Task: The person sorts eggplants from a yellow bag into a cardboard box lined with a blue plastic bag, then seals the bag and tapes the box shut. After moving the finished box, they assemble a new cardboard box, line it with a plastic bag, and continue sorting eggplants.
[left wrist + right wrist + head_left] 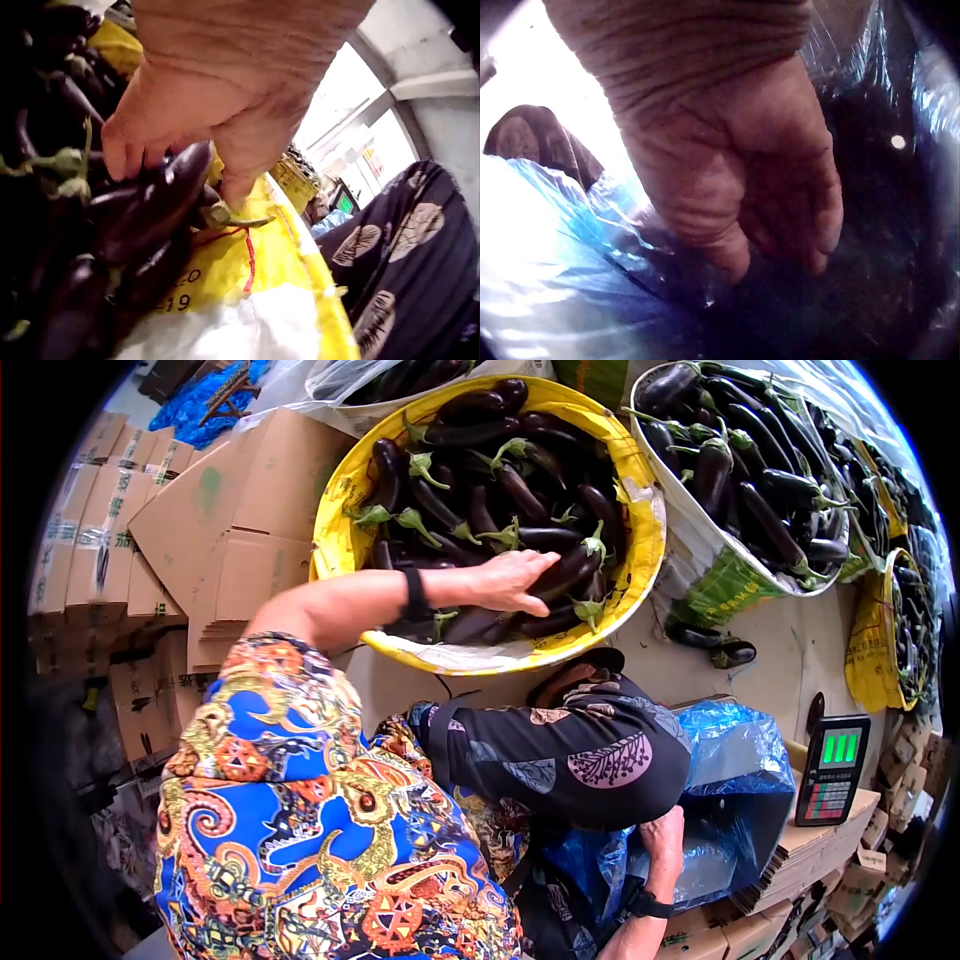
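A round container lined with yellow and white plastic [640, 560] is heaped with dark eggplants [460, 435]. My left hand [510, 580] reaches over its near side, fingers extended and thumb apart. In the left wrist view, that hand [217, 112] is right at a glossy eggplant [161, 199], the fingertips partly hidden behind it and the thumb near a green stem [221, 215]. My right hand [662, 840] is down at a box lined with blue plastic [735, 735]. Seen from the right wrist, this hand [742, 172] hangs with loosely bent fingers over the dark lining, holding nothing.
A second full sack of eggplants [770, 460] stands at the upper right, with loose eggplants [735, 653] on the floor below. A scale display [838, 748] with green digits stands beside the lined box. Flattened cartons [250, 510] lean at left. Dark leaf-print clothing [570, 750] lies between the hands.
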The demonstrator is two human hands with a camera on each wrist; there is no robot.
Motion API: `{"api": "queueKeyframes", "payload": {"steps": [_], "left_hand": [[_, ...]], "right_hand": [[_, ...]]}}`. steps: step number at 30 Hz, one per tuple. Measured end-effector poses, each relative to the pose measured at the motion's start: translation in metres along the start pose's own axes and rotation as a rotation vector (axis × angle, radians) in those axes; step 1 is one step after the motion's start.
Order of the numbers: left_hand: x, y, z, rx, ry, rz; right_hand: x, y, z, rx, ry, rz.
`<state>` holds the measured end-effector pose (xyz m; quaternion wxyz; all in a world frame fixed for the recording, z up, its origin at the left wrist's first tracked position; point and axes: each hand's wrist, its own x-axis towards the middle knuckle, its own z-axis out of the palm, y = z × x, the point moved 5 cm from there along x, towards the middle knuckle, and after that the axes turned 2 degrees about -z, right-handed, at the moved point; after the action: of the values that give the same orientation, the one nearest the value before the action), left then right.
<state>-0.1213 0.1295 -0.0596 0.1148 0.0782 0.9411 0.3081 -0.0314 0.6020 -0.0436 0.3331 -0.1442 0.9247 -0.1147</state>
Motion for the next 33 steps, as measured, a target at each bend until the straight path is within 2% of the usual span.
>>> {"api": "queueKeyframes", "payload": {"steps": [2,3,4,6,7,8,9,10,16,17,18,20,22,24,25,26,28,29,30,31,32,33], "left_hand": [[0.025,-0.025,0.034,-0.048,0.105,-0.078],[0.030,-0.024,0.035,-0.155,0.050,-0.190],[0.028,-0.017,0.029,-0.189,0.068,-0.185],[0.023,-0.024,0.036,-0.640,-0.030,-0.184],[0.012,0.013,0.009,-0.931,-0.167,-0.238],[0.003,0.024,0.004,-1.261,-0.232,-0.288],[-0.006,0.041,-0.008,-1.393,-0.255,-0.273],[-0.013,0.059,-0.020,-1.525,-0.280,-0.253],[0.001,0.139,-0.053,-1.820,-0.424,-0.043],[0.007,0.152,-0.050,-1.932,-0.540,-0.104],[0.015,0.168,-0.049,-1.902,-0.528,-0.141],[0.025,0.207,-0.045,-1.799,-0.581,-0.123],[0.038,0.256,-0.040,-1.557,-0.631,-0.092],[0.059,0.312,-0.042,-1.039,-0.474,0.349],[0.060,0.338,-0.042,-0.889,-0.472,0.557],[0.068,0.349,-0.025,-0.877,-0.340,0.676],[0.071,0.364,-0.038,-0.543,-0.442,0.652],[0.075,0.362,-0.040,-0.538,-0.498,0.637],[0.076,0.353,-0.050,-0.480,-0.433,0.686],[0.082,0.335,-0.054,-0.505,-0.434,0.565],[0.085,0.310,-0.057,-0.705,-0.439,0.478],[0.086,0.280,-0.066,-0.772,-0.468,0.350]], "right_hand": [[-0.007,-0.011,-0.014,0.095,0.082,0.008],[-0.012,-0.019,-0.024,0.142,0.131,0.003],[-0.019,-0.022,-0.031,0.190,0.176,0.003],[-0.032,-0.030,-0.046,0.211,0.174,0.004],[-0.037,-0.028,-0.050,0.247,0.246,-0.027],[-0.043,-0.025,-0.054,0.280,0.314,-0.061],[-0.047,-0.025,-0.060,0.434,0.270,0.053],[-0.051,-0.022,-0.065,0.442,0.319,0.071],[-0.060,-0.051,-0.119,0.601,0.467,0.107],[-0.062,-0.061,-0.128,0.659,0.479,0.097],[-0.061,-0.063,-0.131,0.762,0.445,0.095],[-0.062,-0.086,-0.147,1.010,0.457,-0.073],[-0.057,-0.110,-0.170,1.150,0.545,-0.271],[-0.045,-0.115,-0.181,1.441,0.656,-0.427],[-0.045,-0.113,-0.192,1.575,0.695,-0.322],[-0.046,-0.112,-0.202,1.706,0.734,-0.212],[-0.051,-0.085,-0.202,1.882,0.776,-0.190],[-0.056,-0.073,-0.197,1.900,0.765,-0.149],[-0.063,-0.062,-0.189,1.924,0.752,-0.107],[-0.071,-0.053,-0.184,1.902,0.726,-0.098],[-0.077,-0.035,-0.169,1.843,0.741,-0.001],[-0.081,-0.019,-0.151,1.848,0.728,0.090]]}}
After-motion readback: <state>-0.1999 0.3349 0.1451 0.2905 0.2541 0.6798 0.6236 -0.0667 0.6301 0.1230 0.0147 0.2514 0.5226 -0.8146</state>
